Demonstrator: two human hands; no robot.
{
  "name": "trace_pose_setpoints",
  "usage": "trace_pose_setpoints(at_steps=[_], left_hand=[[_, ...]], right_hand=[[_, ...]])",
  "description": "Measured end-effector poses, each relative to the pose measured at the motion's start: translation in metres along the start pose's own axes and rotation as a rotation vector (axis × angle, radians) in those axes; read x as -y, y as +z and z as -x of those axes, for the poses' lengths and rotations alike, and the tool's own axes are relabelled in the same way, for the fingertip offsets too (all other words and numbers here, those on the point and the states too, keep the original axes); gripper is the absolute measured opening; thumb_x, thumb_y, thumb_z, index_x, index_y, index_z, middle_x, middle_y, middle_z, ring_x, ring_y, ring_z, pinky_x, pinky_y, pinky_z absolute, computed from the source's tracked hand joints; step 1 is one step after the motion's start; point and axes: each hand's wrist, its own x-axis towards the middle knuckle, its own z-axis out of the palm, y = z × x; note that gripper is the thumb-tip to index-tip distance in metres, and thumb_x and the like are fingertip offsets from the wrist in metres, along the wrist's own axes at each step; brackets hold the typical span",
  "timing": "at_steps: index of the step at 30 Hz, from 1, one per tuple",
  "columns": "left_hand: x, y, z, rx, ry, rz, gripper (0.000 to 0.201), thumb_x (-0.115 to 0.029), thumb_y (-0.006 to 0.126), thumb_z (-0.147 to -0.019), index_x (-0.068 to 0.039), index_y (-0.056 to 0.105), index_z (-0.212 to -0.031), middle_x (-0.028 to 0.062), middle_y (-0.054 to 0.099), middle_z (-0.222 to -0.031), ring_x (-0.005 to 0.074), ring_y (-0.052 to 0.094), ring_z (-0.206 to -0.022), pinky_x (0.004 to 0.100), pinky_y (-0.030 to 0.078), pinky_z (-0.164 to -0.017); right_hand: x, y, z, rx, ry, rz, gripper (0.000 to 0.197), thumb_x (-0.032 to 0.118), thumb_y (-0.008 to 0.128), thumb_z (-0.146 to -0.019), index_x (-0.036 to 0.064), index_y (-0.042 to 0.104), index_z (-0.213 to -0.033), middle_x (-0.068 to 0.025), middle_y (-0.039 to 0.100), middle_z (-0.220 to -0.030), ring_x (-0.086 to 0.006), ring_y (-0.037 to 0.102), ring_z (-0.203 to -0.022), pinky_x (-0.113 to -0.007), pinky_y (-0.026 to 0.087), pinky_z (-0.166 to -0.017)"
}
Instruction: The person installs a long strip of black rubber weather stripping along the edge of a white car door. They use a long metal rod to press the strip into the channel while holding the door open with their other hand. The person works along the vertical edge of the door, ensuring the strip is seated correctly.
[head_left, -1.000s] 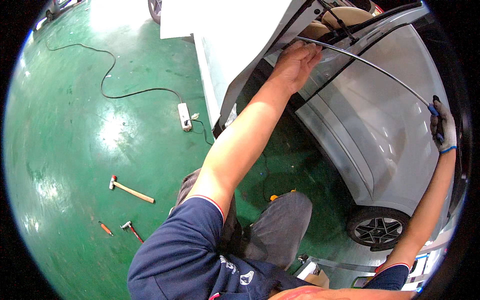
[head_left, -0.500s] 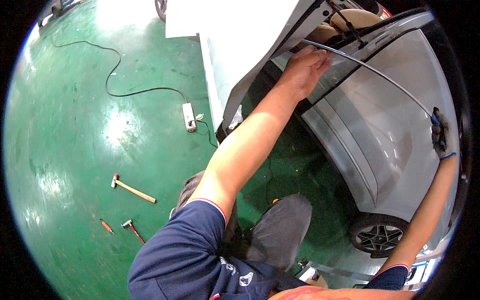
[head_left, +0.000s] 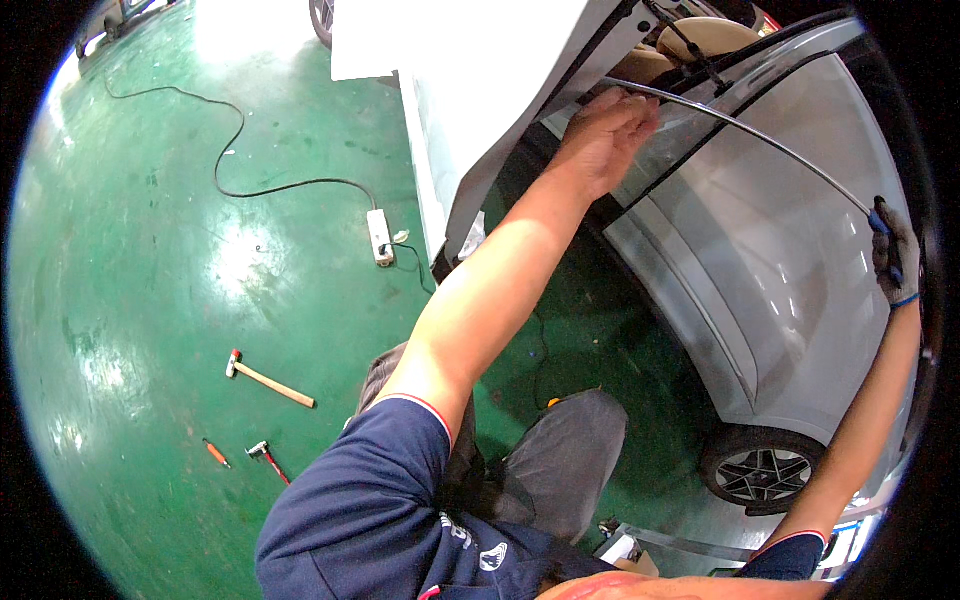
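With work apparently underway and unfinished, the gloved right hand (head_left: 896,250) clasped a long, curved silver metal rod (head_left: 760,132), while the bare left hand's (head_left: 603,147) hold was unclear.

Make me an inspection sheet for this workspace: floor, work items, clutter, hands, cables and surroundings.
Surface: green floor, shiny, with scattered dark marks.
Job's things: bent metal rod beside the pale grey car; far end hidden.
Clutter: wooden-handled mallet, red-handled hammer and orange tool on the floor.
Hands: bare left hand near the rod's far end, contact unclear; gloved right hand gripping its near end.
Cables: dark cord running loosely to a white power strip.
Surroundings: large white panel left of the car.
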Motion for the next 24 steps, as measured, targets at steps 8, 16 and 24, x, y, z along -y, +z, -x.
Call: trace_pose_setpoints(at_steps=[8,16,24], left_hand=[[0.008,-0.004,-0.004,-0.005,-0.021,0.048,0.016,-0.010,0.062,-0.087,-0.004,0.057,-0.102,0.0090,0.061,-0.108,0.0248,0.057,-0.110,0.0407,0.045,-0.098],[0.000,0.001,0.000,0.015,-0.007,0.011,0.017,-0.005,0.058,-0.086,-0.004,0.057,-0.103,0.0080,0.063,-0.104,0.0240,0.058,-0.109,0.0410,0.045,-0.098],[-0.001,0.005,0.005,-0.036,-0.025,0.032,0.014,-0.005,0.056,-0.088,-0.002,0.057,-0.102,0.0100,0.062,-0.106,0.0263,0.057,-0.111,0.0413,0.044,-0.101]], right_hand=[[-0.011,0.016,0.023,-0.083,-0.092,-0.030,0.015,0.023,0.058,-0.092,0.0127,0.063,-0.102,0.0090,0.054,-0.066,0.0006,0.038,-0.042,-0.014,0.028,-0.036],[0.011,0.006,0.015,-0.064,0.047,0.126,0.020,0.026,0.053,-0.095,0.0109,0.060,-0.107,0.0064,0.047,-0.058,-0.0003,0.037,-0.039,-0.015,0.030,-0.032],[-0.016,0.004,0.000,-0.084,0.019,0.094,0.014,0.026,0.057,-0.093,0.0149,0.065,-0.097,0.0085,0.049,-0.057,0.0000,0.038,-0.039,-0.015,0.030,-0.034]])
